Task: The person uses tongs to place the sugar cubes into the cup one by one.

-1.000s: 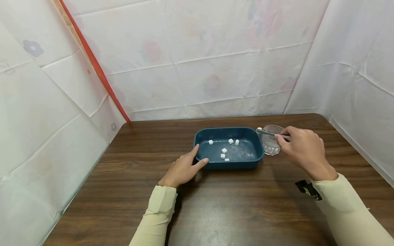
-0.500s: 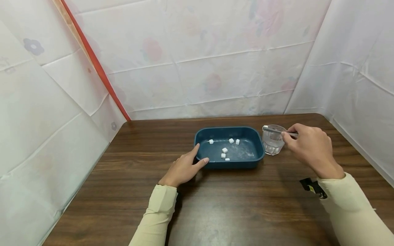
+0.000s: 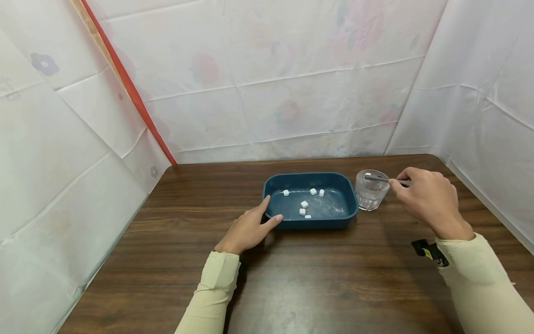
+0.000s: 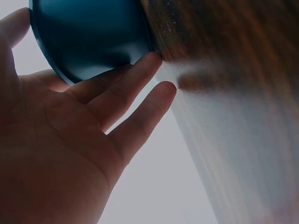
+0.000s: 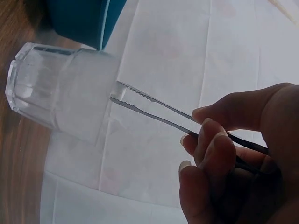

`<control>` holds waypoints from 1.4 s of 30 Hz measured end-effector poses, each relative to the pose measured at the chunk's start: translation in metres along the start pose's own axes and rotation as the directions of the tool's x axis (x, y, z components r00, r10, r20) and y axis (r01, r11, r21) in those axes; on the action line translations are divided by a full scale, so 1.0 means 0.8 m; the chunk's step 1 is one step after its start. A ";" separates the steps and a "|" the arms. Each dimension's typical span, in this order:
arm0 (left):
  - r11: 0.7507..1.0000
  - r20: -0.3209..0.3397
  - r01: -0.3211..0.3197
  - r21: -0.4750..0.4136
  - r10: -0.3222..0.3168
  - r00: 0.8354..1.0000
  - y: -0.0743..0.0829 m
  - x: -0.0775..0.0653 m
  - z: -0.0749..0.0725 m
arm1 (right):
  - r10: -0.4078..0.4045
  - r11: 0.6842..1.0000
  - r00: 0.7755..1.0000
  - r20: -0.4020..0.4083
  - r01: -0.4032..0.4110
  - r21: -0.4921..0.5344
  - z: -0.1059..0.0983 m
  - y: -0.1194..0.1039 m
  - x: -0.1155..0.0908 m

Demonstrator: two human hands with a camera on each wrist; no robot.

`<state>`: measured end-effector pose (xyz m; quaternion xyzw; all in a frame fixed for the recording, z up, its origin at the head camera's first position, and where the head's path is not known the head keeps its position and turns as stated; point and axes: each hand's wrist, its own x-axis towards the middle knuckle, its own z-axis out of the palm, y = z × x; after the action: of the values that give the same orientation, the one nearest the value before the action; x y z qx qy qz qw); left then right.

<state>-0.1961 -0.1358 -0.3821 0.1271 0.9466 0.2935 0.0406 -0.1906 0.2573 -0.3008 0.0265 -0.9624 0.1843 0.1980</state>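
Observation:
My right hand (image 3: 431, 197) pinches metal tweezers (image 3: 379, 179) with serrated tips between thumb and fingers. A small white cube (image 3: 367, 176) is held at the tips, over the mouth of a clear drinking glass (image 3: 369, 202). In the right wrist view the tweezers' two arms stand slightly apart, the tips right at the glass's rim. A dark blue rectangular tray (image 3: 317, 224) stands left of the glass with several white cubes (image 3: 304, 204) on its floor. My left hand (image 3: 246, 227) rests against the tray's near left corner, thumb over the rim, fingers extended along the outer wall.
Everything stands on a dark wood-grain table (image 3: 192, 208). White patterned sheeting (image 3: 258, 83) hangs behind it and at both sides, with a red strip (image 3: 129, 88) at the back left. The tray and glass are close together.
The right hand has moved right with the tweezers and cube, from near the tray's right rim to over the glass. The left hand and tray have stayed put.

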 end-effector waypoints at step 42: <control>1.000 0.000 -0.006 -0.008 0.006 1.000 -0.001 0.001 0.000 | 0.041 0.999 0.989 0.139 -0.038 -0.030 0.029 0.019 0.007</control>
<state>-0.1969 -0.1360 -0.3827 0.1297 0.9451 0.2972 0.0401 -0.2063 0.2633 -0.3235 0.0176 -0.9766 0.1728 0.1269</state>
